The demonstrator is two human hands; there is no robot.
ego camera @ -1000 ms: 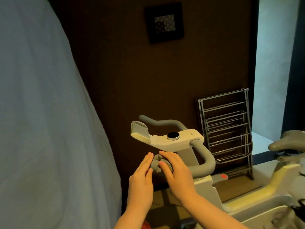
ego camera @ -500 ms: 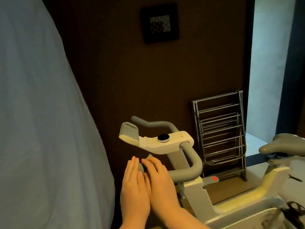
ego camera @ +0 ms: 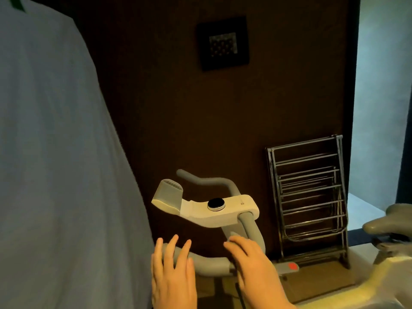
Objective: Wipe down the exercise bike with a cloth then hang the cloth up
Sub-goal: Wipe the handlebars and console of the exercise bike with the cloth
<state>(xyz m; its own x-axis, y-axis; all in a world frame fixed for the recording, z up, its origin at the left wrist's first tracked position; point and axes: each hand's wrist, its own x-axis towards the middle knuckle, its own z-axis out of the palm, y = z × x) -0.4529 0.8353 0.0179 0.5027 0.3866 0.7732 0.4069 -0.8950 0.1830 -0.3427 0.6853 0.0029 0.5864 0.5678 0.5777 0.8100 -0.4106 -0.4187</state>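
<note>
Left hand (ego camera: 172,273), fingers spread and straight, rests on the near end of the grey padded handlebar (ego camera: 209,265) of the white exercise bike (ego camera: 219,209). Right hand (ego camera: 256,264), fingers extended, lies over a small grey cloth (ego camera: 231,234) against the bar's bend; whether it grips the cloth cannot be told. Wiping is best done with even pressure, following the curve of the bar. Beyond the right hand, a folded metal drying rack (ego camera: 308,204) leans on a dark brown wall (ego camera: 178,108); pale fabric (ego camera: 55,152) hangs beside the left hand.

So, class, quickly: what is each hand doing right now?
Left hand: open, straight fingers on the grey handlebar.
Right hand: open, fingers over the handlebar; no cloth visible.
</note>
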